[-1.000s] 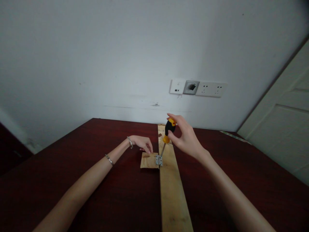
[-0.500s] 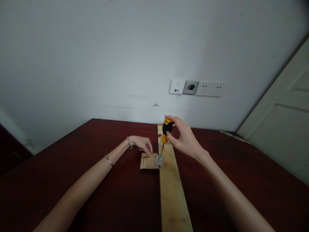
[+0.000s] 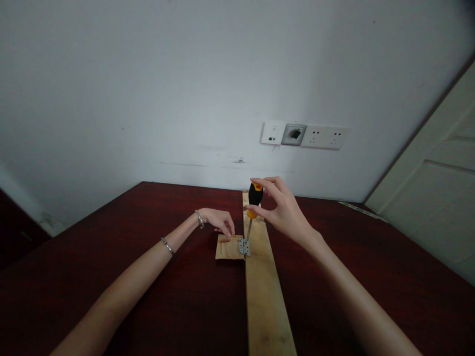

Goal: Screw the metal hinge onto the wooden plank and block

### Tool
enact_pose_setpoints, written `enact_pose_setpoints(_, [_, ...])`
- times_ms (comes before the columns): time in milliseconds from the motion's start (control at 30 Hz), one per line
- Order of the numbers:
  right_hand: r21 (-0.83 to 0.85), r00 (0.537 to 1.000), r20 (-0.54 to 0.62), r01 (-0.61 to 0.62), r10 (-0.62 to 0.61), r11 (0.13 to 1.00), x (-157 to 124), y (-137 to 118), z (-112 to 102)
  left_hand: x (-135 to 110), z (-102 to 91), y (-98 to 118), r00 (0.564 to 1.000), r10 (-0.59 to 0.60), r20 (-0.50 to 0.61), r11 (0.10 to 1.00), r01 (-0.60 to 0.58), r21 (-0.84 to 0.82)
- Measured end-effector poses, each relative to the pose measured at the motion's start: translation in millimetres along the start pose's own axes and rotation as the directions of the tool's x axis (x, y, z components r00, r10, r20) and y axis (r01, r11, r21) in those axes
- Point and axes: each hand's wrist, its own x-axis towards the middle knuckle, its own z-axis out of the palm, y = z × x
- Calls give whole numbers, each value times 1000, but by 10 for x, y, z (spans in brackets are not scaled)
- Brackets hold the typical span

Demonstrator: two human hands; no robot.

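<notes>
My right hand [image 3: 285, 212] grips the black and yellow handle of a screwdriver [image 3: 255, 195], thumb on one side and fingers over its top. The shaft slants down to a metal hinge [image 3: 244, 246], its tip at the hinge's right leaf. That hinge lies across the seam between a small wooden board [image 3: 228, 248] on the left and a long wooden plank [image 3: 265, 291]. With fingers curled, my left hand [image 3: 221, 222] holds the far edge of the small board; the thumb's contact is partly hidden.
Both wooden pieces lie on a dark red table [image 3: 178, 296] set against a white wall. Wall sockets [image 3: 321, 137] are beyond the table's back edge. A thin pale strip [image 3: 359, 210] lies at the back right, near a white door [image 3: 441, 198].
My right hand's fingers and thumb have shifted around the screwdriver handle, and the handle has moved slightly left. My left hand, the hinge and the wood have stayed put.
</notes>
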Motion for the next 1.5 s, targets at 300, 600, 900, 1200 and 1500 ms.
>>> enact_pose_setpoints(300, [19,998,2,55,-55,998,5,-30,-6,-3,5,-15,1000,5,-2,1000,-5,-15])
enact_pose_setpoints(600, [-16,1000,-19,3,-4,1000,1,-45,3,-5,8,12,1000,8,7,1000,-8,-22])
enact_pose_setpoints(900, [-47,1000,-14,-2,1,999,-5,-2,27,-3,6,18,1000,-4,2,999,4,-33])
enact_pose_setpoints(1200, [-83,1000,1,-13,13,996,5,11,16,-3,8,2,1000,-4,2,999,4,-44])
enact_pose_setpoints(1500, [20,998,-30,57,-57,998,4,-6,39,2,6,0,1000,-5,6,999,5,-36])
